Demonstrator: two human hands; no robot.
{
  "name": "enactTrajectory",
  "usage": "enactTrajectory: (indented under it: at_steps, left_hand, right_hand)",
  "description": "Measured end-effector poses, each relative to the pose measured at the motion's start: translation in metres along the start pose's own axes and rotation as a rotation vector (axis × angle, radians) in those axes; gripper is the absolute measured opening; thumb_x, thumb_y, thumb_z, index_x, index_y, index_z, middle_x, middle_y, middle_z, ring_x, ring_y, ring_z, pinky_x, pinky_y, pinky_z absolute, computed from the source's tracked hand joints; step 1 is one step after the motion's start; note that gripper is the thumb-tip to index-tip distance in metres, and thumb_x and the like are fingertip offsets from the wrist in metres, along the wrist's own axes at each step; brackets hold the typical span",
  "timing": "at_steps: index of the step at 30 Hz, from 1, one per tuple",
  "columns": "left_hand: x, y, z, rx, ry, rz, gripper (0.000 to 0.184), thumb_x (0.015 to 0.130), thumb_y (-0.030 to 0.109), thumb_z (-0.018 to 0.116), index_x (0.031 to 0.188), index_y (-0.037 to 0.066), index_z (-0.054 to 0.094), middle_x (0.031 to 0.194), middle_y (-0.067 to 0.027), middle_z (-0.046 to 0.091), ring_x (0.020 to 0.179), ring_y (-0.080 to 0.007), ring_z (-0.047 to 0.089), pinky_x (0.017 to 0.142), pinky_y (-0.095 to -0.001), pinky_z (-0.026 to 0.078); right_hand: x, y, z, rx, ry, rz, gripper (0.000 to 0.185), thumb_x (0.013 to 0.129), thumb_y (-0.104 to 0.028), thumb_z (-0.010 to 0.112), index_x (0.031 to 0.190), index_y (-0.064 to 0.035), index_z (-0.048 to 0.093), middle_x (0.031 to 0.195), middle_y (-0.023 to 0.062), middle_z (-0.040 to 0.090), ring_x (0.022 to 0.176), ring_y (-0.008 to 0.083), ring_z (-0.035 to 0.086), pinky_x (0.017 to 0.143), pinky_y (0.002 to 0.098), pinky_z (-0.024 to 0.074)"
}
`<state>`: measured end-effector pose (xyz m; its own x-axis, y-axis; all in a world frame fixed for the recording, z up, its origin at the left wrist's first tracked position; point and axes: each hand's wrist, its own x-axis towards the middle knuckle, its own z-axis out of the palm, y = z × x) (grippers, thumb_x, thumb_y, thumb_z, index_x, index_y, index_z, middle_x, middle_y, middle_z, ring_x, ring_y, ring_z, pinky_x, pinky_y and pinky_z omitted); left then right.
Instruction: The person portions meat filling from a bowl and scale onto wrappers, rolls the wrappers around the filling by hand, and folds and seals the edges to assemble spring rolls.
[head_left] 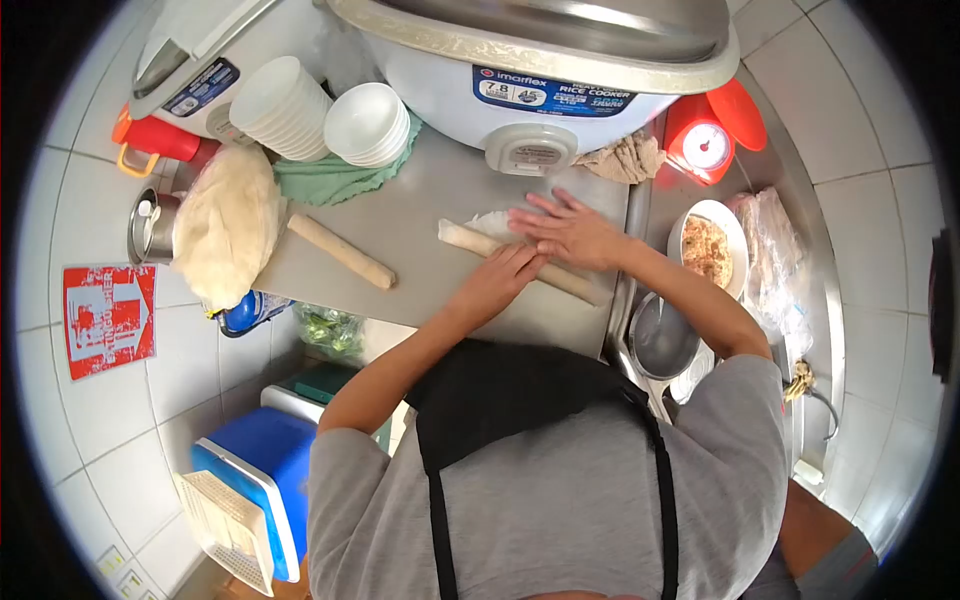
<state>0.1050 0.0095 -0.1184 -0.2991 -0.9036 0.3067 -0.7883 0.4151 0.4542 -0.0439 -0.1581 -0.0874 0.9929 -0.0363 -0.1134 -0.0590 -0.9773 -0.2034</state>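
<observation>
A pale wooden rolling pin (465, 237) lies slanted on the steel counter (430, 290). Across its middle rests my left hand (505, 277), fingers extended and touching the pin. My right hand (568, 230) is spread flat with its fingers apart, just beyond the pin and beside my left fingertips. A thin white sheet of dough or wrapper (490, 224) shows behind the pin, partly under my right fingers. To the left, a second wooden rod (342, 252) lies on the counter near a plastic bag of pale dough (228, 225).
A big rice cooker (430, 70) stands at the back. White bowls (368, 122) sit on a green cloth (335, 180). On the right are a red scale (697, 145), a bowl of filling (708, 250) and a metal pan (664, 337). Part of another person (815, 530) shows lower right.
</observation>
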Motion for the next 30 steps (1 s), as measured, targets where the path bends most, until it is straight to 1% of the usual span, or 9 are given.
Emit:
enactTrajectory:
  at_steps: [7, 11, 14, 17, 18, 20, 22, 24, 30]
  left_hand:
    - [0.002, -0.003, 0.000, -0.002, -0.013, 0.008, 0.043, 0.079, 0.005, 0.050, 0.123, 0.001, 0.049, 0.118, -0.0136, 0.050, 0.113, -0.0298, 0.048, 0.097, -0.0403, 0.038]
    - [0.001, -0.003, 0.003, 0.031, 0.047, 0.033, 0.043, 0.078, 0.005, 0.052, 0.121, 0.001, 0.051, 0.116, -0.0135, 0.051, 0.111, -0.0306, 0.049, 0.096, -0.0404, 0.039]
    - [0.000, -0.005, 0.007, 0.046, 0.110, 0.058, 0.042, 0.079, 0.006, 0.052, 0.120, 0.001, 0.052, 0.115, -0.0136, 0.052, 0.110, -0.0308, 0.049, 0.095, -0.0404, 0.040]
    - [0.001, -0.006, 0.005, 0.029, 0.111, 0.067, 0.041, 0.079, 0.006, 0.051, 0.119, 0.001, 0.052, 0.116, -0.0135, 0.052, 0.110, -0.0304, 0.050, 0.095, -0.0406, 0.040]
    - [0.000, -0.006, 0.004, 0.028, 0.101, 0.067, 0.041, 0.079, 0.006, 0.050, 0.119, 0.001, 0.052, 0.116, -0.0135, 0.052, 0.111, -0.0303, 0.050, 0.095, -0.0407, 0.040]
    - [0.000, -0.004, 0.002, 0.030, 0.095, 0.055, 0.040, 0.080, 0.007, 0.050, 0.120, 0.001, 0.052, 0.116, -0.0134, 0.052, 0.111, -0.0301, 0.049, 0.095, -0.0410, 0.040]
    - [-0.001, 0.002, -0.001, 0.058, 0.093, 0.041, 0.041, 0.080, 0.007, 0.050, 0.120, 0.001, 0.052, 0.116, -0.0133, 0.052, 0.111, -0.0301, 0.049, 0.096, -0.0409, 0.040]
    - [-0.001, 0.002, -0.003, 0.069, 0.079, 0.031, 0.041, 0.080, 0.007, 0.050, 0.121, 0.001, 0.052, 0.116, -0.0132, 0.051, 0.112, -0.0301, 0.049, 0.097, -0.0406, 0.039]
    - [-0.003, 0.002, 0.009, 0.073, 0.060, -0.026, 0.042, 0.080, 0.008, 0.049, 0.122, 0.002, 0.050, 0.120, -0.0132, 0.049, 0.116, -0.0296, 0.046, 0.099, -0.0400, 0.038]
  right_hand:
    - [-0.110, -0.054, -0.031, -0.074, 0.188, 0.648, 0.039, 0.094, -0.037, 0.045, 0.120, -0.0111, 0.059, 0.130, 0.0092, 0.052, 0.134, 0.0343, 0.029, 0.107, 0.0530, 0.0233]
    - [-0.191, -0.126, -0.004, -0.082, -0.121, 1.019, 0.039, 0.094, -0.037, 0.046, 0.116, -0.0085, 0.060, 0.133, 0.0119, 0.049, 0.135, 0.0368, 0.026, 0.106, 0.0567, 0.0218]
    - [-0.218, -0.157, 0.026, -0.007, -0.201, 0.966, 0.033, 0.092, -0.033, 0.049, 0.105, -0.0079, 0.066, 0.125, 0.0130, 0.056, 0.130, 0.0349, 0.037, 0.104, 0.0555, 0.0252]
    - [-0.196, -0.147, -0.026, 0.239, -0.131, 1.094, 0.023, 0.087, -0.027, 0.056, 0.092, -0.0079, 0.069, 0.104, 0.0116, 0.065, 0.111, 0.0324, 0.054, 0.094, 0.0494, 0.0385]
    - [-0.193, -0.137, -0.023, 0.313, 0.089, 1.207, 0.013, 0.081, -0.018, 0.064, 0.084, -0.0069, 0.069, 0.083, 0.0086, 0.065, 0.087, 0.0294, 0.062, 0.079, 0.0406, 0.0474]
    - [-0.165, -0.107, -0.033, 0.597, 0.434, 0.964, 0.009, 0.080, -0.013, 0.065, 0.084, -0.0054, 0.067, 0.078, 0.0087, 0.062, 0.077, 0.0286, 0.061, 0.072, 0.0351, 0.0492]
    - [-0.117, -0.077, -0.040, 0.546, 0.395, 0.790, 0.010, 0.083, -0.011, 0.063, 0.088, -0.0034, 0.067, 0.081, 0.0093, 0.062, 0.083, 0.0288, 0.059, 0.077, 0.0357, 0.0479]
    - [-0.067, -0.036, -0.011, 0.467, 0.473, 0.341, 0.018, 0.087, -0.015, 0.059, 0.100, -0.0058, 0.066, 0.098, 0.0087, 0.065, 0.105, 0.0288, 0.055, 0.089, 0.0394, 0.0424]
    - [0.029, 0.007, 0.004, -0.016, 0.057, -0.111, 0.047, 0.099, -0.039, 0.024, 0.136, -0.0185, 0.045, 0.151, -0.0037, 0.024, 0.139, 0.0236, 0.020, 0.113, 0.0467, 0.0134]
